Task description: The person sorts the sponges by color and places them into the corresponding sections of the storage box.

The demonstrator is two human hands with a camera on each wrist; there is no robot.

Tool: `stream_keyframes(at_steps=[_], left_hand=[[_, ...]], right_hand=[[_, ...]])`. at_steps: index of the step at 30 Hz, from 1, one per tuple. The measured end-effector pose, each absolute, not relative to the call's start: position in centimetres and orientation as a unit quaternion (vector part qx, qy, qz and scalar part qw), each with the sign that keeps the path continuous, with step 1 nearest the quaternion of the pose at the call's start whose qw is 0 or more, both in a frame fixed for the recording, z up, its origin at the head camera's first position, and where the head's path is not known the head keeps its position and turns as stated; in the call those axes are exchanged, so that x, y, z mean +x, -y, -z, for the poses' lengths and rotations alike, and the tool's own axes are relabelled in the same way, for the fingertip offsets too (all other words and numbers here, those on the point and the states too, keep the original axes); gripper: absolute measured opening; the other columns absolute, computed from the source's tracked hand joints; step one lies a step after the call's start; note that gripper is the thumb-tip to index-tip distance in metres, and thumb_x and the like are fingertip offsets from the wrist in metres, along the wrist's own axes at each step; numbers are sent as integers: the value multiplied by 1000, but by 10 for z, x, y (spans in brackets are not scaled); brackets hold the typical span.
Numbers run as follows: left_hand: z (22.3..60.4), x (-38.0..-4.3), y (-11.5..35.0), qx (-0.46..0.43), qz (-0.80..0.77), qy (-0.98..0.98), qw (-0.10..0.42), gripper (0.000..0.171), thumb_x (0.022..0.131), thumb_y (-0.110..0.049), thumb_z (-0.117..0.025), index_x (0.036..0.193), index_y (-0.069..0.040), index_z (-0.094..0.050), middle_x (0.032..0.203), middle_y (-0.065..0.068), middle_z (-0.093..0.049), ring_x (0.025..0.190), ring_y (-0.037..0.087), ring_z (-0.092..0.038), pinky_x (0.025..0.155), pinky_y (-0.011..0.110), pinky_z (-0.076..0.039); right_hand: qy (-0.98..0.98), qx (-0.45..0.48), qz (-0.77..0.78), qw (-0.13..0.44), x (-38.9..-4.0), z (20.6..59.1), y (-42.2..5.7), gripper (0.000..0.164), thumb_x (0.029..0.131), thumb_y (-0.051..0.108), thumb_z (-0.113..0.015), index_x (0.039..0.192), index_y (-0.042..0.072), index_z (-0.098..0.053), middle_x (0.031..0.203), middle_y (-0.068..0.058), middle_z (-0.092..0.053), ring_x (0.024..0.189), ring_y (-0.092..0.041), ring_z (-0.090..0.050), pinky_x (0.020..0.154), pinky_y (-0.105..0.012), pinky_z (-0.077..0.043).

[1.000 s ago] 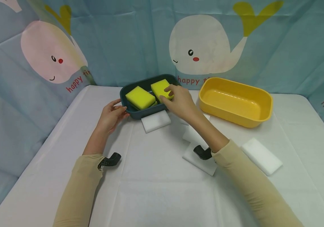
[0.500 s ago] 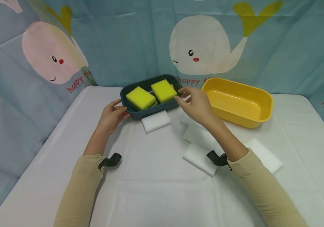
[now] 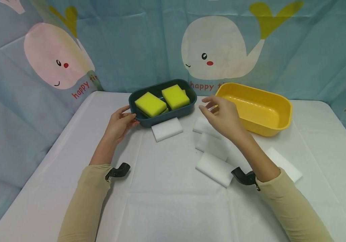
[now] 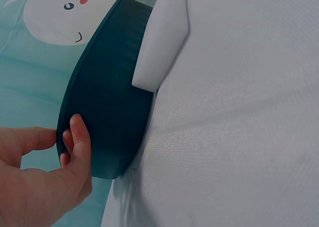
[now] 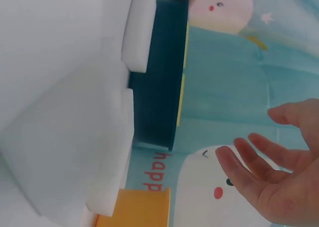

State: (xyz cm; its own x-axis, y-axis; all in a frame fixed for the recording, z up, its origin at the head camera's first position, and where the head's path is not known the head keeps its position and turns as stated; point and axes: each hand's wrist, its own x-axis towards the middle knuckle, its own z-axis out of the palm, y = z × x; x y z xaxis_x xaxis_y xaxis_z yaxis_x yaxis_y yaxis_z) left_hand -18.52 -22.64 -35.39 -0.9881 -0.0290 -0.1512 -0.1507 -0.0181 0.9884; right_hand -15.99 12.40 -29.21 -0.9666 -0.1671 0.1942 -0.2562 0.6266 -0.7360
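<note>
A dark teal plastic basin (image 3: pixel 188 108) stands at the back of the table with yellow sponges in it. Two of them, a left sponge (image 3: pixel 150 104) and a right sponge (image 3: pixel 175 96), lie on top, and bits of others show beneath. My left hand (image 3: pixel 119 124) pinches the basin's left rim, thumb and fingers on either side of the wall, as the left wrist view shows. Between the two basins my right hand (image 3: pixel 224 116) hovers with fingers loosely bent, holding nothing. The nearest thing below it is a white sponge block (image 3: pixel 204 127).
To the right is a yellow basin (image 3: pixel 260 127). Several white blocks lie on the white cloth: one block (image 3: pixel 167 129) against the teal basin, a front block (image 3: pixel 215 169) mid-table, and another block (image 3: pixel 284 164) partly behind the right sleeve. A whale-print curtain (image 3: pixel 148 43) hangs behind.
My right hand has drawn away from the right yellow sponge, moving right and clear of the teal basin. The left hand keeps its place on the rim.
</note>
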Motion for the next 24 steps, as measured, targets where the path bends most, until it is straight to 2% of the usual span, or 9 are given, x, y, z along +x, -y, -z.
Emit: stream_keyframes(at_steps=[12,24], left_hand=[[353,-185,225,-71,-705,-704,43,67,110,-4,-52,168,-2,-18,115,12,-52,83,5,-65,84,16,-61],[353,-185,224,-74,-707,-702,42,68,109,-4,-53,168,-2,-18,116,13,-53,82,5,-66,84,16,-61]], right_hand=[[899,112,-418,58,-148,292,-147,39,107,29,-64,135,3,-66,122,-20,-70,108,-36,-69,98,-51,-61],[902,106,-414,64,-141,296,-165,43,107,33,-63,136,1,-66,121,-23,-70,108,-39,-68,96,-54,-60]])
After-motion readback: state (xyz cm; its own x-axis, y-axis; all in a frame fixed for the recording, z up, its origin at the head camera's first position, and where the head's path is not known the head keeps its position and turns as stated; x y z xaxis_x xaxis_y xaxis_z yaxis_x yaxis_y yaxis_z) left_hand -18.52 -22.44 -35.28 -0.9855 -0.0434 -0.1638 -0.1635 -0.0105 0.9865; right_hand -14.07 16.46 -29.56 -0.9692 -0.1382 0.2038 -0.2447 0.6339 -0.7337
